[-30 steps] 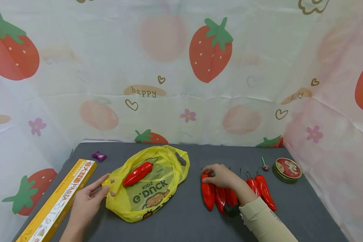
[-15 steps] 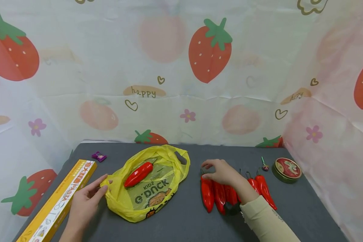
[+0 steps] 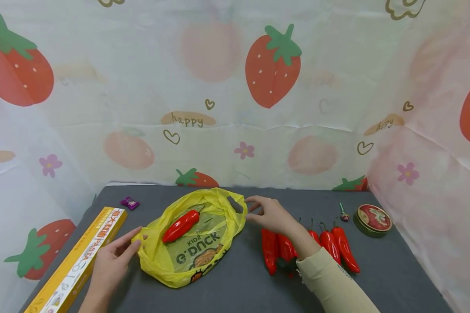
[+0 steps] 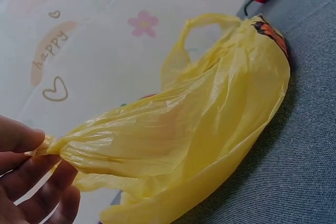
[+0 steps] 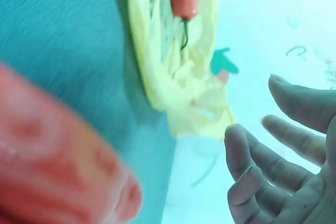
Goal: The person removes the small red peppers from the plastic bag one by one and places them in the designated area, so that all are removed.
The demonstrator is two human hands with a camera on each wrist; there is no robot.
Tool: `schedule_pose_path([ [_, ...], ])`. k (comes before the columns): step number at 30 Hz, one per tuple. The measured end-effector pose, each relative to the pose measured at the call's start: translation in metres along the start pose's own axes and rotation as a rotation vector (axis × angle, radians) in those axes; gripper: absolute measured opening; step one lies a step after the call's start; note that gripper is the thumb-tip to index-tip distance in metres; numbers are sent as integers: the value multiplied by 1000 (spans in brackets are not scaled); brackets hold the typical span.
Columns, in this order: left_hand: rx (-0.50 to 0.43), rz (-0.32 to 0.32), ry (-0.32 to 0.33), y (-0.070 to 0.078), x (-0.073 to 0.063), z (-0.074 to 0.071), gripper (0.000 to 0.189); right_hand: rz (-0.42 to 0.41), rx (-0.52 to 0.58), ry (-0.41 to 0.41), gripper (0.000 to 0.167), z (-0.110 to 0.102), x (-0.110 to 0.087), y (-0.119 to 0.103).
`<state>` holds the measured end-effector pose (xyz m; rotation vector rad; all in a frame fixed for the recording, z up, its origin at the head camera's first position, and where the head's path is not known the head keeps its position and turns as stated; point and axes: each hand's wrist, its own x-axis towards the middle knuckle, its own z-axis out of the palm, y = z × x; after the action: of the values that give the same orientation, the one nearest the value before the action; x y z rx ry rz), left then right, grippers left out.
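Observation:
A yellow plastic bag [image 3: 156, 265] lies spread open in the middle-left of the head view, with one glossy red chili pepper [image 3: 181, 226] inside it. My left hand [image 3: 111, 263] pinches the bag's left handle between thumb and fingers; the left wrist view shows the gathered plastic [image 4: 58, 148] at the fingertips. At the bag's right handle [image 3: 240, 213], my right hand [image 3: 272, 215] has its fingers loosely spread, fingertips right at the edge. Several more red chili peppers [image 3: 269, 252] lie in a row under and beyond the right forearm, which partly covers them.
A long yellow pasta box [image 3: 78, 256] lies along the left side of the grey table, with a purple wrapped candy [image 3: 130, 203] behind it. At the back right are a small lollipop [image 3: 344, 214] and a round red-and-green tin [image 3: 373, 220]. A strawberry-print curtain [image 3: 243, 87] stands behind.
My right hand has moved left, from the leftmost pepper of the row to the right handle of the bag. The left hand keeps hold of its handle and has barely moved.

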<state>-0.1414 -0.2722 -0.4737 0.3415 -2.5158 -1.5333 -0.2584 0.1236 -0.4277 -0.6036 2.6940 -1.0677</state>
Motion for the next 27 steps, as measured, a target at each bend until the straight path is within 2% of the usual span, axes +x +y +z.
schedule_pose_path([
  [9, -10, 10, -20, 2, -1, -1, 47, -73, 82, -56, 47, 23, 25, -27],
  [12, -8, 4, -16, 3, -2, -2, 47, -63, 150, -82, 48, 33, 34, -39],
  [15, -18, -1, -16, 3, -2, -1, 47, -19, 266, -117, 48, 44, 45, -47],
  [21, -15, 22, -10, 0, -2, -3, 47, 132, 510, -219, 58, 77, 71, -55],
  [24, -8, 30, -7, -1, -1, -4, 47, 196, 575, -252, 65, 92, 81, -58],
  [27, -12, 31, -13, -2, -1, -3, 47, 244, 596, -265, 66, 102, 87, -59],
])
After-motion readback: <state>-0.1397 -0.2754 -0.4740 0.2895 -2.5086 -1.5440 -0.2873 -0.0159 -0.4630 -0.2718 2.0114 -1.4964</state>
